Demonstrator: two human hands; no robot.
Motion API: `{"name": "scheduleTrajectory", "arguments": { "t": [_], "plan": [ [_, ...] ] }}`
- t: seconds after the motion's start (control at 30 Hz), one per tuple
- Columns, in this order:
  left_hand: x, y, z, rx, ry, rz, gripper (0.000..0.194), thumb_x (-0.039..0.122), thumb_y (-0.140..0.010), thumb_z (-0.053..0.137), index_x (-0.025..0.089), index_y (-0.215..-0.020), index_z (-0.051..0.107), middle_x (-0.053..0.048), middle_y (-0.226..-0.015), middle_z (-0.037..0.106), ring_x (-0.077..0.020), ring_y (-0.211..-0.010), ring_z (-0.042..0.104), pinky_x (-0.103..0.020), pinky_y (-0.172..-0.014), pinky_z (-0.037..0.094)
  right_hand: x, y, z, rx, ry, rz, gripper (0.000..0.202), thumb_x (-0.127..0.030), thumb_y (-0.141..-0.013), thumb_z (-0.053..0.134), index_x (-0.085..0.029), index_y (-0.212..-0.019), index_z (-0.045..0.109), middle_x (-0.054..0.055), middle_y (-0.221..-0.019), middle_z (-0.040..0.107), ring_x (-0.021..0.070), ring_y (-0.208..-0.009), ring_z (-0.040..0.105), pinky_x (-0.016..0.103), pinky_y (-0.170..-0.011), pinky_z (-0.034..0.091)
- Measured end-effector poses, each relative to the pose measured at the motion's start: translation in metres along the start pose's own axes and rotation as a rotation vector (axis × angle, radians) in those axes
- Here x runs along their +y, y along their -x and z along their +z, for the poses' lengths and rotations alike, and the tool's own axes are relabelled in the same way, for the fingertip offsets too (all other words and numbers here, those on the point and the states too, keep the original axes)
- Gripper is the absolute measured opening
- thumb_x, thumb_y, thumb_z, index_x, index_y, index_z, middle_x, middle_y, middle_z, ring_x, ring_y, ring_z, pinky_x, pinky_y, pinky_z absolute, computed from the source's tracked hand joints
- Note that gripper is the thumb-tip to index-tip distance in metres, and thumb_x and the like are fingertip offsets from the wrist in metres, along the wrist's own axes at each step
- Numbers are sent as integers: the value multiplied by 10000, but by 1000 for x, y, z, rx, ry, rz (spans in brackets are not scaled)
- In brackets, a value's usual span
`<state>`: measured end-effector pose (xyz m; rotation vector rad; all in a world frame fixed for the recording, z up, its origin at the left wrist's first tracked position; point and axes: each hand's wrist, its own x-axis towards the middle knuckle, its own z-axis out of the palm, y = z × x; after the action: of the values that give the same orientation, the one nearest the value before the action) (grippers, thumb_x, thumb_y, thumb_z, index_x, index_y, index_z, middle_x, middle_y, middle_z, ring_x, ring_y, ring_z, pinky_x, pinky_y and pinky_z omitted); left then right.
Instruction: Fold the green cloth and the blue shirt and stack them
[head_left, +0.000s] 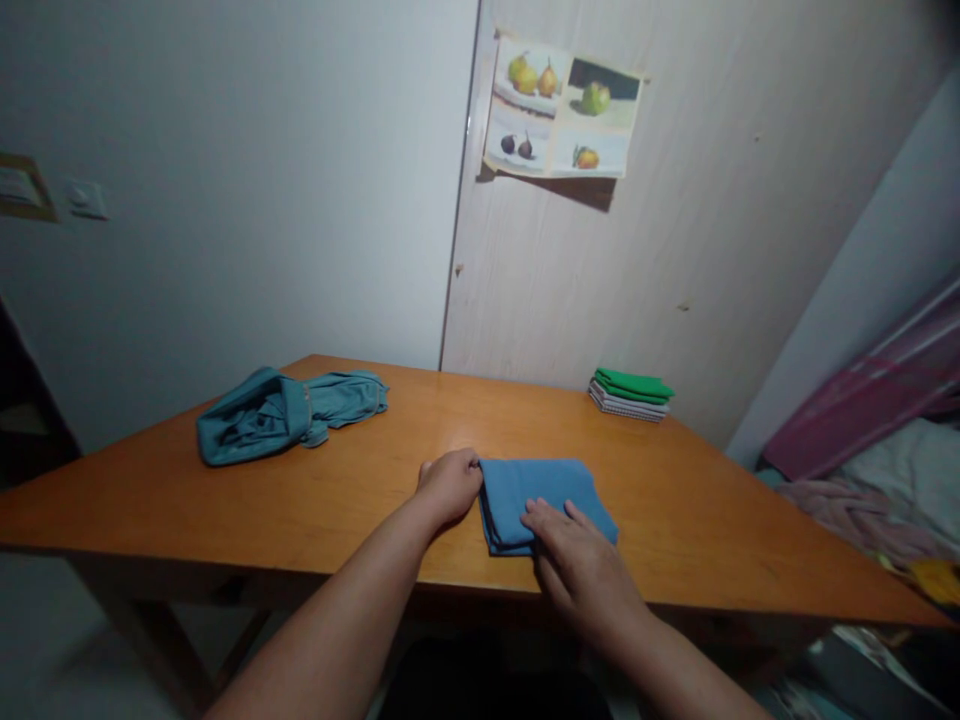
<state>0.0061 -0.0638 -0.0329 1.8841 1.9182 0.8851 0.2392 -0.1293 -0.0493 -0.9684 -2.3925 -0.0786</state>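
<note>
A blue cloth (pixel 536 490), folded into a thick rectangle, lies near the front edge of the table. My left hand (pixel 452 485) is closed at its far left corner, with the fingertips pinching the fabric there. Across the front right part of the cloth rests my right hand (pixel 581 560), fingers stretched out and lying flat on top. The layers of the fold show along the left and front sides. Part of the front edge is hidden under my right hand.
A wooden table (pixel 420 420) holds a teal fabric bin (pixel 255 420) with crumpled teal cloth (pixel 345 395) beside it, at left. Toward the back right corner sits a stack of folded green and checked cloths (pixel 630 392). Bedding (pixel 892 480) lies beyond the right edge.
</note>
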Motion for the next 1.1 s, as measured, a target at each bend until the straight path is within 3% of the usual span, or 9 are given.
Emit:
{"name": "scheduleTrajectory", "arguments": {
  "t": [0.27,0.37,0.47,0.6,0.77,0.93,1.03,1.1],
  "plan": [
    [-10,-7,6,155,177,-42,282,172,-916,407,168,-1071,642,-58,-945,735,-167,-875,665,-257,-756,482,-6,3,1,-23,-1,4,518,-124,-907,462,-221,-1410,537,108,-1423,586,256,-1360,507,577,-1156,356],
    [-1,-3,1,198,176,7,276,201,-931,421,169,-1073,655,-91,-1058,724,-197,-1023,650,-302,-892,484,-8,2,1,-29,1,6,525,-156,-908,494,-216,-1428,528,113,-1437,571,273,-1365,500,595,-1159,342],
    [21,5,0,210,134,138,321,229,-953,411,161,-1141,663,-126,-1208,686,-220,-1166,603,-335,-1033,432,-12,1,-1,-37,-4,18,522,-189,-908,515,-200,-1429,532,118,-1451,556,280,-1378,483,595,-1171,321],
    [50,15,12,127,-14,343,446,308,-1001,331,115,-1298,603,-168,-1349,623,-246,-1284,547,-366,-1124,373,-17,2,-6,-27,-36,28,516,-209,-904,528,-169,-1418,541,125,-1437,569,285,-1378,482,587,-1174,321],
    [54,22,29,-99,-303,284,635,469,-1008,282,82,-1494,410,-197,-1598,334,-319,-1502,263,-519,-1212,190,-7,17,-13,172,-162,16,427,-151,-916,477,-224,-1309,627,80,-1307,680,235,-1265,599,523,-1148,396],
    [43,23,28,-213,-401,228,760,579,-993,191,88,-1567,272,-168,-1639,189,-302,-1536,135,-543,-1216,135,31,40,-24,438,-338,369,292,-280,-965,463,-244,-1109,715,94,-1110,752,247,-1057,702,420,-927,572],
    [40,22,26,-236,-417,221,800,608,-984,165,80,-1580,232,-158,-1644,161,-295,-1537,125,-533,-1219,132,53,53,-28,463,-387,568,298,-340,-961,460,-226,-1066,714,98,-1047,755,261,-990,708,418,-855,580],
    [38,21,27,-232,-427,218,813,621,-979,154,82,-1584,216,-148,-1648,153,-289,-1538,124,-528,-1222,130,63,58,-28,438,-372,613,295,-342,-948,468,-215,-1052,713,95,-1038,752,263,-980,701,424,-855,569]
  ]
}}
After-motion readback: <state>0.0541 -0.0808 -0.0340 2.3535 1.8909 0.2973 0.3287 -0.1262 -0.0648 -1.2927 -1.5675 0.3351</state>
